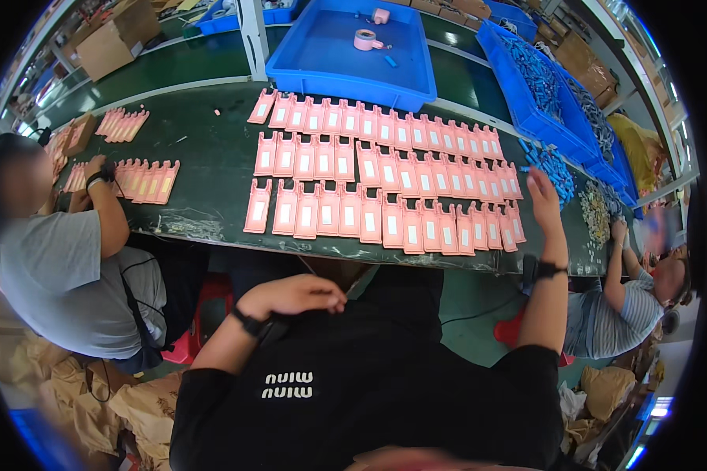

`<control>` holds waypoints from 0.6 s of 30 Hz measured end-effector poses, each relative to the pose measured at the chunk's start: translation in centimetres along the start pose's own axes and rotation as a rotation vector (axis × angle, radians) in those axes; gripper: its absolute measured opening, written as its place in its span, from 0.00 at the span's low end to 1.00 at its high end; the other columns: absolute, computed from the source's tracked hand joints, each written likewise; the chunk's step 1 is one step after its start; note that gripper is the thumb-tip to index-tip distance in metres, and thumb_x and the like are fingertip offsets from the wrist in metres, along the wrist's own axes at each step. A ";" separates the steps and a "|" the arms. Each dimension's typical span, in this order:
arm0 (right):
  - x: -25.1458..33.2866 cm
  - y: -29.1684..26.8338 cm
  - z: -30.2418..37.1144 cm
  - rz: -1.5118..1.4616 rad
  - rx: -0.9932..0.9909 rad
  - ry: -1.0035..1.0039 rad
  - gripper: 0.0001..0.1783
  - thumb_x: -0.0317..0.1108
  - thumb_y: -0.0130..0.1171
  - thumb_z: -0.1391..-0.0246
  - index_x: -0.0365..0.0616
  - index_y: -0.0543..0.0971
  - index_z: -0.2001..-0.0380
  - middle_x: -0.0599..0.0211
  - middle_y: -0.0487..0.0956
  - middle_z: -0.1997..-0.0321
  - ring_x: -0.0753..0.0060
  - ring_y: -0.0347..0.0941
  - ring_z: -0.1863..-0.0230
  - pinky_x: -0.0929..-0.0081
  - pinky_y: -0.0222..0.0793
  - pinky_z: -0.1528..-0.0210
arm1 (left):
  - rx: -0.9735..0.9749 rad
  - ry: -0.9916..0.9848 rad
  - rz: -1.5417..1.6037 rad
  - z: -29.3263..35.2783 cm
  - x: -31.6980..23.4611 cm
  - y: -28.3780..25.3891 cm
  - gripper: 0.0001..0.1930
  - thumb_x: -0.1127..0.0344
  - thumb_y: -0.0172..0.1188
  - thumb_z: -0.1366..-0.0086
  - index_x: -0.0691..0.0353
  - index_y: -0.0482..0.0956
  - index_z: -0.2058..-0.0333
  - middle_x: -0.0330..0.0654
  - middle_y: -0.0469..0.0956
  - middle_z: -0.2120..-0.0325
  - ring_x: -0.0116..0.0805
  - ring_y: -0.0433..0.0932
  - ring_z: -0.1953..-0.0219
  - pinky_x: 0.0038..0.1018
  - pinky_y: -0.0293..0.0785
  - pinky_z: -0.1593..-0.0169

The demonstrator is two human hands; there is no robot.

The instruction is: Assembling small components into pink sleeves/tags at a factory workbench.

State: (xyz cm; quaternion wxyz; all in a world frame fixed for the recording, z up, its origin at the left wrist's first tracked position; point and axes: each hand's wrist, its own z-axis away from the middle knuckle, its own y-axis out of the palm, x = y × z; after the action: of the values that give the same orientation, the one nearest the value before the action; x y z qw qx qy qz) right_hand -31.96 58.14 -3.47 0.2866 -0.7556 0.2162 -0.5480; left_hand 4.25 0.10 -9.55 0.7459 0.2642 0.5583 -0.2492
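Note:
My left hand [300, 295] hovers over my lap in front of the table edge, its fingers loosely stretched with nothing visible in them. My right hand [543, 198] reaches over the table's right part, beside a pile of small blue cylinders [554, 174]. Its fingers are foreshortened, and whether they grip one of the cylinders cannot be made out. Left of it, three rows of flat pink plastic casings [344, 161] cover the table, each with a white rectangular patch. The nearest row [393, 226] lies along the front edge.
Beyond the casings stands a blue tray [314, 47] with a pink round part [368, 39]. Blue bins [530, 74] of cylinders and cables stand at the right. A co-worker [63, 228] handles pink casings at the left; another [620, 290] sits at the right by small pale parts [595, 212].

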 end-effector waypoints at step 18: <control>5.5 8.3 13.4 0.242 -0.476 -0.063 0.27 0.42 0.61 0.22 0.32 0.79 0.32 0.45 0.87 0.40 0.50 0.85 0.43 0.58 0.79 0.41 | -1.615 0.415 -0.504 1.6 -3.2 -6.0 0.24 0.71 0.62 0.22 0.73 0.70 0.33 0.58 0.73 0.35 0.48 0.79 0.36 0.41 0.80 0.34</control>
State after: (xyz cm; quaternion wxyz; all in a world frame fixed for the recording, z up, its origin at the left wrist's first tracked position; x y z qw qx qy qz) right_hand -17.62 51.15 -8.31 0.1709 -0.7870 0.4185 -0.4199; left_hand 0.58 -5.12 -6.82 0.5107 -0.4372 0.7307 0.1187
